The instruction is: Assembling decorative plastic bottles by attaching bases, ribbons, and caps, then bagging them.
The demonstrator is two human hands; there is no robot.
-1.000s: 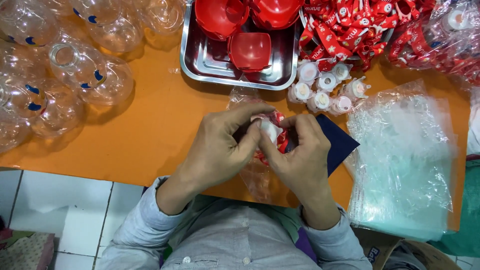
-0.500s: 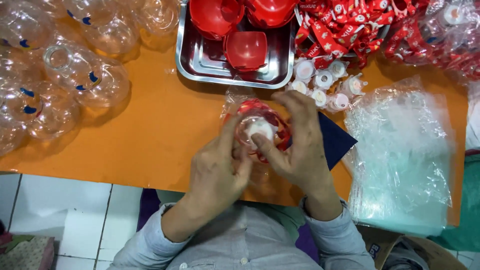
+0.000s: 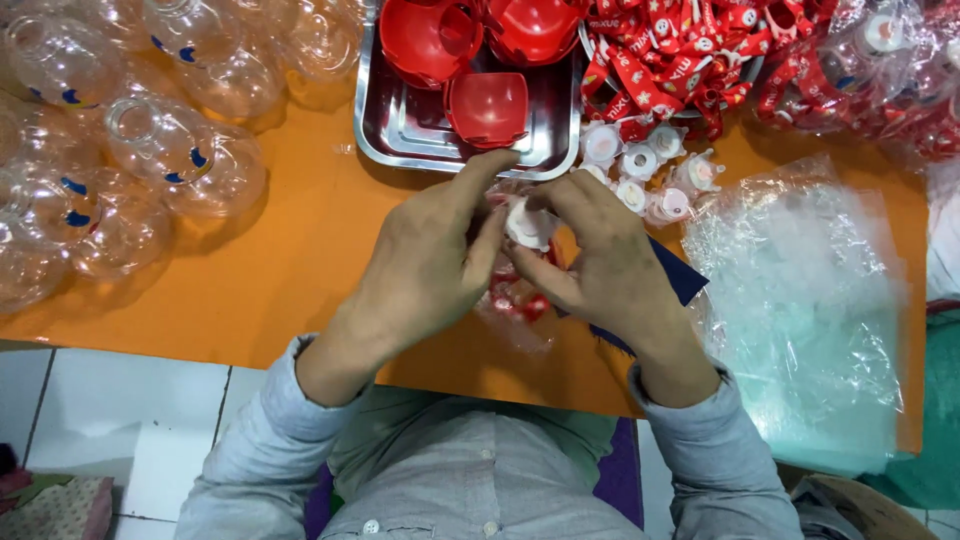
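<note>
Orange desk (image 3: 280, 250) carries a steel tray (image 3: 400, 130) and clear bottles (image 3: 150, 160); over its near edge, left hand (image 3: 425, 265) and right hand (image 3: 600, 265) both pinch a white cap (image 3: 525, 222) above a bag (image 3: 515, 305).

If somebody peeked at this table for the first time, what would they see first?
Probably the two hands, left hand and right hand, pinching a small white cap over a crinkly clear bag with red bits in the middle. Above them sits a metal tray of shiny red bowls, and round clear bottles crowd the left.
</note>
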